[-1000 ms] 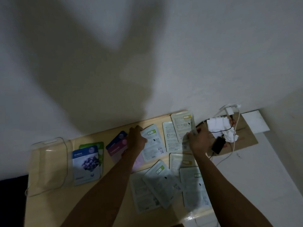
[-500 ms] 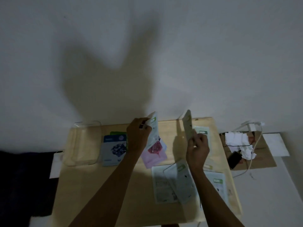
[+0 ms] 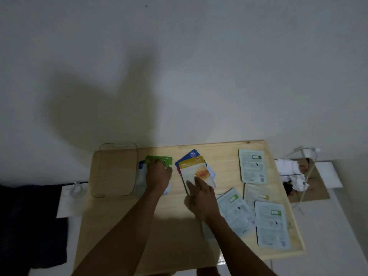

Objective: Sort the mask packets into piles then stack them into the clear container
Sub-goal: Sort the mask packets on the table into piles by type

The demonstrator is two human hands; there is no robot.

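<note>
A clear container (image 3: 118, 144) stands empty at the back left of the wooden table (image 3: 123, 226). Just right of it, my left hand (image 3: 158, 175) grips a green packet (image 3: 158, 159) lying on top of a blue and white pile. My right hand (image 3: 201, 195) holds a yellow packet (image 3: 194, 169) flat on a fanned pile with a blue packet (image 3: 189, 155) showing beneath. Several white face-down packets lie at the right: one at the back (image 3: 252, 166), one in the middle (image 3: 256, 195), two near the front (image 3: 235, 210) (image 3: 271, 224).
A white wall rises behind the table. Right of the table, cardboard (image 3: 316, 188) on the floor carries white cloth (image 3: 290, 168), a dark phone and cables. A dark cloth (image 3: 29, 222) and a white sheet (image 3: 69, 200) lie on the left.
Both hands held packets upright in the air; now they have come down, the left with a green packet on the left pile, the right with a yellow packet on the centre pile.
</note>
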